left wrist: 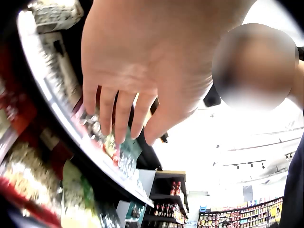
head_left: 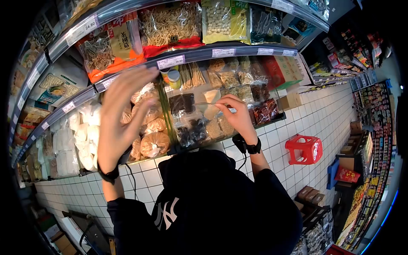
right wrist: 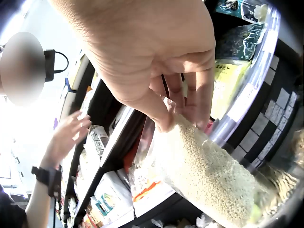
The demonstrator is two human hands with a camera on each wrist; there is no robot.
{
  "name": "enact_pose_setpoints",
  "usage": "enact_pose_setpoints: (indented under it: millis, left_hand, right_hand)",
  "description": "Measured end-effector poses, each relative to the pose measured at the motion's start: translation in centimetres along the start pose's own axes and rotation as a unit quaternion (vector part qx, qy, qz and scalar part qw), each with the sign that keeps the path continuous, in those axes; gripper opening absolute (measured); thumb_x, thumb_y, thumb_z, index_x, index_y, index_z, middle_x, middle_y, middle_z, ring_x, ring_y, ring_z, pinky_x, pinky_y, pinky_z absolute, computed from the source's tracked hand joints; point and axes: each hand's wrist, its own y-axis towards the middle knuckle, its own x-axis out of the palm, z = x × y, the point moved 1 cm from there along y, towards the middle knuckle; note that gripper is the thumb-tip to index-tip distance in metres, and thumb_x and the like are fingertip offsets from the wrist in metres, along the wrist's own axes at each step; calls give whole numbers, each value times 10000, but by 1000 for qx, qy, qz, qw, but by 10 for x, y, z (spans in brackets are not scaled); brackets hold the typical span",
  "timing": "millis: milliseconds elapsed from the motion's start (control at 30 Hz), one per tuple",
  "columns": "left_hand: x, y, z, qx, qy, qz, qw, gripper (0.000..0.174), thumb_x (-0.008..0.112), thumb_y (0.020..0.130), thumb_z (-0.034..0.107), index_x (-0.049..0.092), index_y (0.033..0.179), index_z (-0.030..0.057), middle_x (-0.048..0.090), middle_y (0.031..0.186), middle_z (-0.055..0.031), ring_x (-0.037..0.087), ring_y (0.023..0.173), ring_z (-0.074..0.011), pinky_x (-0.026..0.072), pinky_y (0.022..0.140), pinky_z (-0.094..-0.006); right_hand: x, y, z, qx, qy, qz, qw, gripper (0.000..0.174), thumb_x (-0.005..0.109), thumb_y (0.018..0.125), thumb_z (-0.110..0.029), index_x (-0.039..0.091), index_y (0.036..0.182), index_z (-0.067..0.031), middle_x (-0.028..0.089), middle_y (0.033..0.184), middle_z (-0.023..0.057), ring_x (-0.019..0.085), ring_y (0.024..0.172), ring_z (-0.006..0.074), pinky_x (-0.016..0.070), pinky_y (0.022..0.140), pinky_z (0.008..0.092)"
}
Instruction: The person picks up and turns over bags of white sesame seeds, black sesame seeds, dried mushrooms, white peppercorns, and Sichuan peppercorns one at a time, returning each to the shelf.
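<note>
My right hand (head_left: 236,118) pinches the top corner of a clear plastic bag of small cream-coloured seeds (right wrist: 204,171) between thumb and fingers. In the head view the same bag (head_left: 210,111) is held over the bagged dry goods in the low bin. The right wrist view shows the seeds hanging down below the fingertips. My left hand (head_left: 121,117) is raised at the left with its fingers extended and nothing in it. It overlaps the bags of brown powder (head_left: 154,143) in the head view. In the left wrist view the left hand's fingers (left wrist: 122,116) are straight and slightly spread.
A shelf edge with price labels (head_left: 223,52) runs above the bin, with bags of dried mushrooms (head_left: 170,23) over it. Bags of dark dried goods (head_left: 182,104) lie beside the seeds. A red stool (head_left: 304,149) stands on the tiled floor (head_left: 272,146) at the right.
</note>
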Motion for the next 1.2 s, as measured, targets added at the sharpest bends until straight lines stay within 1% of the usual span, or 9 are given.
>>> enact_pose_setpoints:
  millis: [67,200,267,333,367,767,867,967,1200]
  left_hand:
    - [44,-11,-19,-25,-39,-57,997,398,682,780,225,610,1152,102,609,1161,-101,513,1156,-268,344,1023,-447]
    - [103,-31,-34,-62,-133,-108,983,437,726,733,232,610,1101,27,621,1112,-132,540,1087,-302,353,998,-398]
    - [111,-34,-35,-84,-135,-104,982,335,715,760,187,636,1033,11,658,1005,-110,592,982,-250,422,905,-342]
    - [118,-38,-39,-198,-312,-111,923,215,693,789,130,659,957,1,675,909,-84,620,863,-186,466,803,-292]
    - [120,-40,-38,-185,-304,-94,930,136,670,814,100,670,900,-6,678,843,-60,620,778,-128,479,726,-255]
    - [156,-61,-53,-285,-362,-63,885,107,657,820,82,657,854,-20,661,761,-70,595,705,-94,463,656,-234]
    - [167,-62,-54,-261,-357,-69,894,82,646,817,60,649,855,-13,653,765,-63,611,712,-112,477,658,-251]
    - [173,-58,-48,-222,-283,-67,931,65,654,782,11,650,839,-19,645,777,-77,624,709,-158,478,654,-255]
    - [200,-76,-43,-235,-117,-37,964,62,633,745,-11,635,793,28,628,746,-85,612,645,-248,464,565,-308]
  right_hand:
    - [1,3,-14,-32,16,-10,999,66,628,820,-23,627,868,23,600,838,69,583,753,146,473,664,252]
    - [12,6,-34,-49,36,-10,998,61,618,829,-31,615,854,24,589,817,60,569,736,131,459,646,239]
    - [15,4,-42,-45,49,-14,998,58,616,829,-30,613,854,22,586,813,58,568,735,128,455,638,235]
    - [18,3,-44,-39,64,-16,997,55,614,830,-29,612,855,20,582,810,55,566,734,125,452,630,231]
    - [20,3,-44,-32,68,-14,997,57,614,829,-28,613,859,20,582,815,53,567,739,121,452,628,230]
    - [26,4,-23,97,121,-64,986,106,628,841,-71,636,888,24,612,823,33,569,762,82,465,645,212]
    - [29,4,-11,60,82,-79,992,84,624,833,-56,636,864,21,618,793,54,565,709,107,455,622,233]
    - [34,5,0,-7,35,-89,995,79,608,797,-49,641,859,-11,613,787,110,587,699,307,458,617,335]
    - [40,5,27,50,41,-184,981,98,600,824,-95,643,878,-25,634,825,130,603,739,332,474,632,353]
